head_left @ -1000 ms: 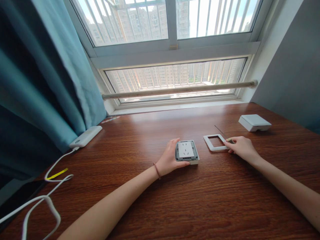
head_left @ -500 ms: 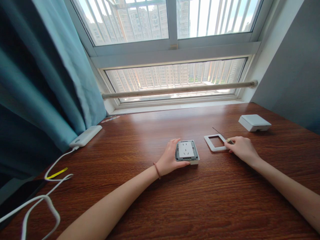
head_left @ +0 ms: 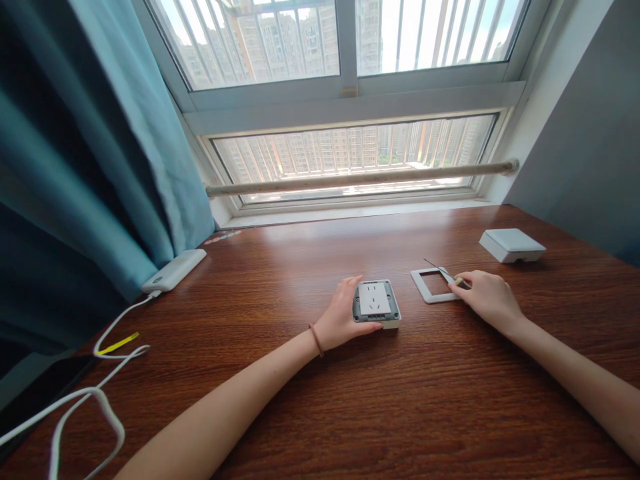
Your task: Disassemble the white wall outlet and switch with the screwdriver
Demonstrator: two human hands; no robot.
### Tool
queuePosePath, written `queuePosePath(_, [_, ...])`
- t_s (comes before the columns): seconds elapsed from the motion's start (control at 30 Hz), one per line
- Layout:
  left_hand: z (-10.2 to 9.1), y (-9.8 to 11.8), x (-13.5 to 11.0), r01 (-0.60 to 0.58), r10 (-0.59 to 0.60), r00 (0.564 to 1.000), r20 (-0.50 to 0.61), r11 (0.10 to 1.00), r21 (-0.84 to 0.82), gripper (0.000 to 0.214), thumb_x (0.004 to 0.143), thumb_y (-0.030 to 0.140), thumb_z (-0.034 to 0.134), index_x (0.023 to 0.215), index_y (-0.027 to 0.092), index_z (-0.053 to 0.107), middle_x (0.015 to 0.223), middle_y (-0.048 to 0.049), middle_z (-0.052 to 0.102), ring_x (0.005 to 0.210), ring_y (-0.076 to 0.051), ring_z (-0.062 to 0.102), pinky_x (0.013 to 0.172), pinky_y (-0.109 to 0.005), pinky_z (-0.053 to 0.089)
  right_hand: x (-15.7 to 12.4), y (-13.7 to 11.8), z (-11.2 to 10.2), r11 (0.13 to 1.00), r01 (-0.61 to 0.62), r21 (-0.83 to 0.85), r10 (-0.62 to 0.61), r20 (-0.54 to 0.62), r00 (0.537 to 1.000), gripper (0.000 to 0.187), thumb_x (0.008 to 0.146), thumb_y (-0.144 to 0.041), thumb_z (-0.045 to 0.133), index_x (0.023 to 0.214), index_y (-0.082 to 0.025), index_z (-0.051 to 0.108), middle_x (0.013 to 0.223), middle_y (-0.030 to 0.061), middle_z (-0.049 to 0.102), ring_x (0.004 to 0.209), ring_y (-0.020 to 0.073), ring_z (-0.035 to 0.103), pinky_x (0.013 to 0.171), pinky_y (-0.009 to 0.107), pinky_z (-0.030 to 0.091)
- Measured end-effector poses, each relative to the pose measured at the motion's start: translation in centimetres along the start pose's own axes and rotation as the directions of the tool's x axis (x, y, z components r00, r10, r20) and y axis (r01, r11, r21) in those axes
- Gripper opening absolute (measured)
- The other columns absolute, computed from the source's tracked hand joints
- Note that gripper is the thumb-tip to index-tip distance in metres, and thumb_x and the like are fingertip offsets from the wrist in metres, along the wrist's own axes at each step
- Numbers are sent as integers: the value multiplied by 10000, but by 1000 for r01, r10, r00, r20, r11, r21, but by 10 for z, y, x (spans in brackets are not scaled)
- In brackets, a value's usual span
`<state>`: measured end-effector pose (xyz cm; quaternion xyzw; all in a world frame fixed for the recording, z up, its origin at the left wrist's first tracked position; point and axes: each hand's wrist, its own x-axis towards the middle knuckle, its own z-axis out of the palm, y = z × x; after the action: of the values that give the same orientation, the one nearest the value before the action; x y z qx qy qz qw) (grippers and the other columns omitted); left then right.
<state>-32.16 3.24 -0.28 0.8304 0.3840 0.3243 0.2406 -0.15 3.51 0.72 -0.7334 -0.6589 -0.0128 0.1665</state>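
A white wall socket [head_left: 374,298] without its cover frame, its grey mounting edge showing, sits on a white back box on the table. My left hand [head_left: 341,316] grips it from the left, thumb along the near side and fingers at the far side. My right hand [head_left: 487,297] is closed around a screwdriver [head_left: 463,283] with a yellowish handle, its thin shaft pointing up and left. Under the shaft lies a white cover frame [head_left: 423,288] with a square opening. The right fingertips are at the frame's right edge; whether they pinch it I cannot tell.
A white square box [head_left: 513,244] stands at the right rear. On the left, a white power strip [head_left: 175,270] lies by the blue curtain [head_left: 150,167], with a looped white cable [head_left: 100,393] and a yellow strip [head_left: 119,343]. Behind the wooden table [head_left: 310,407] is a window with a rail [head_left: 360,179].
The screwdriver has shifted slightly in my right hand, and more of its shaft and handle show. My left hand and the socket stay put. The view has moved a little.
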Motion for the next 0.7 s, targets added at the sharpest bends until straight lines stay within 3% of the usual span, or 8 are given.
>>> queuePosePath(0.07, [-1,1,0,4,-4,1000,3,1000,-18,879,575,464,732,1285,181,297,1284,-149,359,1214,-304,350,1042,-478,273,2,-1,-5,991,-4,136,5,-6,1000,329,718,-449,565,879,-188,686,834,100,692,797,282,622,624,321,409])
queuePosePath(0.13, [-2,0,-1,8,-8,1000,8,999,-47,885,571,454,738,1288,184,293,1278,-145,366,1208,-300,362,1037,-476,285,4,-5,-15,910,-44,412,12,79,997,399,705,-442,603,987,-164,648,814,100,693,765,263,631,611,315,440])
queuePosePath(0.2, [-4,-1,-2,16,-14,1000,23,996,-87,886,577,443,737,1293,183,286,1271,-140,378,1198,-288,383,1030,-465,304,6,-15,-30,678,-144,721,-37,228,973,529,701,-406,635,1158,-157,541,834,100,695,730,235,644,575,297,476])
queuePosePath(0.27, [-5,-4,-4,26,-21,999,35,991,-130,889,578,424,741,1300,182,281,1286,-141,372,1198,-286,392,1029,-461,314,10,-30,-49,412,-234,880,-108,302,947,735,663,-314,697,1309,-200,366,878,94,695,739,221,661,577,291,516])
queuePosePath(0.37, [-7,-8,-7,42,-38,999,26,982,-182,899,567,399,752,1303,178,284,1323,-148,345,1219,-295,381,1043,-471,298,17,-62,-77,252,-200,947,-164,245,955,902,644,-213,724,1382,-291,210,858,61,695,709,215,683,613,314,559])
queuePosePath(0.43, [-7,-9,-9,54,-51,999,19,974,-219,895,569,390,753,1299,174,284,1311,-147,372,1216,-290,393,1047,-472,299,23,-86,-90,179,-163,970,-173,194,966,780,680,-189,692,1351,-271,302,782,46,698,678,201,686,625,307,571])
queuePosePath(0.57, [-8,-9,-11,73,-67,997,31,965,-253,860,581,388,750,1283,157,309,1275,-143,427,1183,-269,436,1031,-448,337,32,-130,-94,-51,-225,973,-172,214,962,271,833,-195,478,1074,-122,579,731,101,693,678,158,686,661,236,573])
queuePosePath(0.7, [-9,-7,-11,77,-75,997,18,967,-244,853,563,393,760,1274,164,347,1272,-138,439,1172,-280,443,1011,-457,358,34,-149,-77,-245,-348,905,-265,283,922,267,806,-119,387,965,-67,594,810,140,684,852,198,672,789,282,563])
